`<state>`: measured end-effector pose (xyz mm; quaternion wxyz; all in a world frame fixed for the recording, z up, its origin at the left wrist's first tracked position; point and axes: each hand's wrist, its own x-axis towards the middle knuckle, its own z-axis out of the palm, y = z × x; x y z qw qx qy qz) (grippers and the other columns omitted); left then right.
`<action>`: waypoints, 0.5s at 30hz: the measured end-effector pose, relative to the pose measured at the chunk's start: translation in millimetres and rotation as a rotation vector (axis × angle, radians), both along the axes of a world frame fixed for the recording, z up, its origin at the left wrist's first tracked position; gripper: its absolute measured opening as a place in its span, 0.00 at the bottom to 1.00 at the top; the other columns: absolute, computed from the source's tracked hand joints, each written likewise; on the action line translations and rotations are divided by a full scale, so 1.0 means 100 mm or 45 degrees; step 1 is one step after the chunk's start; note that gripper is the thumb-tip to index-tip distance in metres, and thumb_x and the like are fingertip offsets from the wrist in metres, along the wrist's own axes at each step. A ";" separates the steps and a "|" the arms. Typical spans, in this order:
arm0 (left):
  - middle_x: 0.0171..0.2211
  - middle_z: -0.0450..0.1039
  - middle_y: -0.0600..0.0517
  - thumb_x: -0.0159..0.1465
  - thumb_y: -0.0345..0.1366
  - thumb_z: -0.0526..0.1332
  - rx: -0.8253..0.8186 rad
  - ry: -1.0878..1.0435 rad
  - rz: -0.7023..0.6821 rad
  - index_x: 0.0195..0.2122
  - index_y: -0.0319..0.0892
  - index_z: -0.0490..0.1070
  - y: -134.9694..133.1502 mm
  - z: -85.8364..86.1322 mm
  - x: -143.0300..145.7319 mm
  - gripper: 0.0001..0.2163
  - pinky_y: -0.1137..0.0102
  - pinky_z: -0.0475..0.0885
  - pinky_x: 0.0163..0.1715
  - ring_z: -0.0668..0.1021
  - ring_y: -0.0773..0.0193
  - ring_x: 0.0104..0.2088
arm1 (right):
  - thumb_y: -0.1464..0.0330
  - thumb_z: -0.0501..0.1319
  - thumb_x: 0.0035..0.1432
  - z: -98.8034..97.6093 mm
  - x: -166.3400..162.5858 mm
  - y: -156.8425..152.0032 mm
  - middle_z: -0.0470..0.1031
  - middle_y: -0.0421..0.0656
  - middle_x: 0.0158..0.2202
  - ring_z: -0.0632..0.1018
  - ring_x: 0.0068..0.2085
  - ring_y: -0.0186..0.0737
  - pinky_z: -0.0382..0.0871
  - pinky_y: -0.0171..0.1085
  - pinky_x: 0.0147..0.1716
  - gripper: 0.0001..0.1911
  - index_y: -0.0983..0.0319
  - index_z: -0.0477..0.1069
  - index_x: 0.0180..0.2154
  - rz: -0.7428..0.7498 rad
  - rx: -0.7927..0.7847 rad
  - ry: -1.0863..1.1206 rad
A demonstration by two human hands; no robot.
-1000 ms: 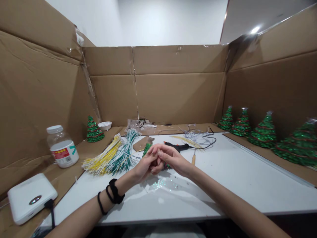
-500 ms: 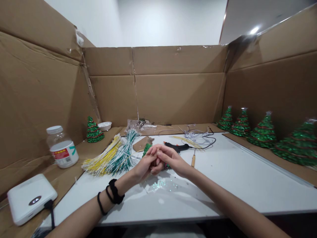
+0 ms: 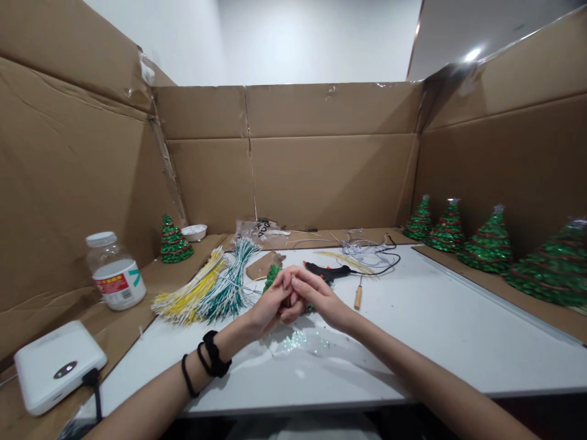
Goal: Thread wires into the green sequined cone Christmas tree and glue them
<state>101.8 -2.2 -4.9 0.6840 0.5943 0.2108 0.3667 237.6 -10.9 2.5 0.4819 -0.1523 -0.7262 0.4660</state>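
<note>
Left hand (image 3: pixel 267 307) and right hand (image 3: pixel 320 296) together at green piece (image 3: pixel 272 277), between side edges of counter (image 3: pixel 440 324)
Both curled inward, touching; grip hidden, cannot tell if closed on it; black glue gun (image 3: pixel 338 272) toward far edge; yellow-white strands (image 3: pixel 196 294) along left edge.

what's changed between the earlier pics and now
Almost nothing visibly: no clear move, nothing plainly taken hold of or let go. The left hand and right hand stay together before the green piece; the glue gun and wooden-handled tool lie where they were.
</note>
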 end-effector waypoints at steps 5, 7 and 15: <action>0.08 0.49 0.61 0.58 0.55 0.55 0.004 0.009 -0.026 0.16 0.43 0.52 0.03 -0.02 0.00 0.24 0.76 0.46 0.13 0.52 0.75 0.11 | 0.59 0.52 0.62 -0.05 -0.03 0.03 0.68 0.43 0.40 0.70 0.41 0.35 0.65 0.34 0.42 0.12 0.61 0.65 0.35 0.071 -0.152 0.096; 0.08 0.48 0.60 0.59 0.57 0.53 0.008 0.008 -0.042 0.16 0.43 0.51 0.04 -0.03 0.00 0.25 0.75 0.46 0.12 0.52 0.75 0.11 | 0.58 0.54 0.61 -0.06 -0.03 0.04 0.68 0.43 0.40 0.71 0.38 0.34 0.66 0.33 0.39 0.12 0.60 0.65 0.35 0.088 -0.200 0.101; 0.10 0.51 0.61 0.61 0.54 0.52 -0.012 -0.085 -0.088 0.21 0.42 0.58 0.01 -0.01 0.01 0.21 0.77 0.47 0.12 0.52 0.75 0.12 | 0.56 0.50 0.63 -0.07 -0.03 0.05 0.68 0.40 0.32 0.69 0.29 0.31 0.64 0.30 0.29 0.16 0.61 0.68 0.37 0.057 -0.227 0.102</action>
